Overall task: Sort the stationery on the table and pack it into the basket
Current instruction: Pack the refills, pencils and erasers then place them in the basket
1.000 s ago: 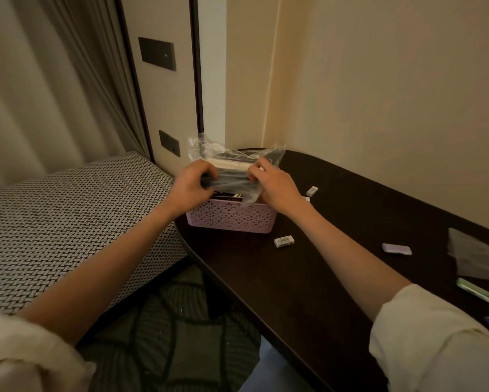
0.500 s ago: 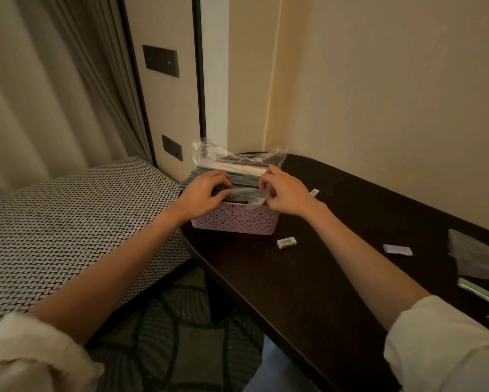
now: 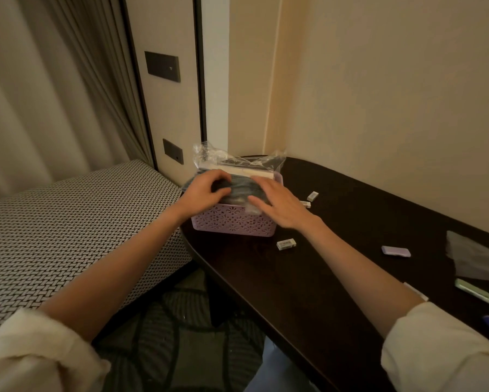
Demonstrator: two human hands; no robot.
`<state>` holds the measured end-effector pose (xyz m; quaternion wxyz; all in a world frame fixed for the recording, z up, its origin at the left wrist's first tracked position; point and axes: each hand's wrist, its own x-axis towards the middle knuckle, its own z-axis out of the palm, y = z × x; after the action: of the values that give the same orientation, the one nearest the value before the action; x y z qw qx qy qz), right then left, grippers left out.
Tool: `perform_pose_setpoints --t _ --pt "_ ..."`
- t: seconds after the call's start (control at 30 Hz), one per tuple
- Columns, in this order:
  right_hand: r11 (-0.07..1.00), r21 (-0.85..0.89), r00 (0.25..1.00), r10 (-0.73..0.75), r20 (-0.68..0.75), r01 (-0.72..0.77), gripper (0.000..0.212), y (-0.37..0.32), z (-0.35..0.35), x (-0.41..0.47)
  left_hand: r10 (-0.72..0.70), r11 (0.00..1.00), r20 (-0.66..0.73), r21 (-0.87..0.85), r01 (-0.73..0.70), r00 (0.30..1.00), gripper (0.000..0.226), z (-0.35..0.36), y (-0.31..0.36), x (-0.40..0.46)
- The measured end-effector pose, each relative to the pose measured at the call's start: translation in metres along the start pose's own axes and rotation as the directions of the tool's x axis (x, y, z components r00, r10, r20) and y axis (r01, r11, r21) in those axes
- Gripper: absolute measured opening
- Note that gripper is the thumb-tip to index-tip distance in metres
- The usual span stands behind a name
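Here, on the smooth dark table (image 3: 308, 284), the right hand (image 3: 280, 206) lay flat, fingers straight, and the left hand (image 3: 202, 190) curled onto the crinkly plastic bundle (image 3: 242, 188) lying left-to-right along the pierced lilac basket (image 3: 233, 223), small boxy erasers (image 3: 286, 244) nearby.

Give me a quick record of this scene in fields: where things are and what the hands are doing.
place: dark table in a room corner
basket: lilac, at the table's left end
in basket: plastic-wrapped dark packet
left hand: grips the packet
right hand: fingers straight, on the packet
loose on table: white eraser, lilac eraser, green item
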<state>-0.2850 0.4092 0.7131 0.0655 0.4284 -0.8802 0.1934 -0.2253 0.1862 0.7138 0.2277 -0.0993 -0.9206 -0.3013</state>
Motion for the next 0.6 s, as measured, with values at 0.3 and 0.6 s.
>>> perform_pose_setpoints --t 0.3,0.6 --pt "0.998 0.037 0.999 0.041 -0.002 -0.041 0.046 0.003 0.006 0.005 -0.335 0.898 -0.23 0.215 0.383 0.914 0.053 0.008 -0.014 -0.008" --pt "0.998 0.055 0.996 0.042 -0.082 -0.037 0.039 0.006 0.005 0.011 -0.341 0.833 -0.045 0.449 0.324 0.939 0.065 0.015 -0.008 -0.002"
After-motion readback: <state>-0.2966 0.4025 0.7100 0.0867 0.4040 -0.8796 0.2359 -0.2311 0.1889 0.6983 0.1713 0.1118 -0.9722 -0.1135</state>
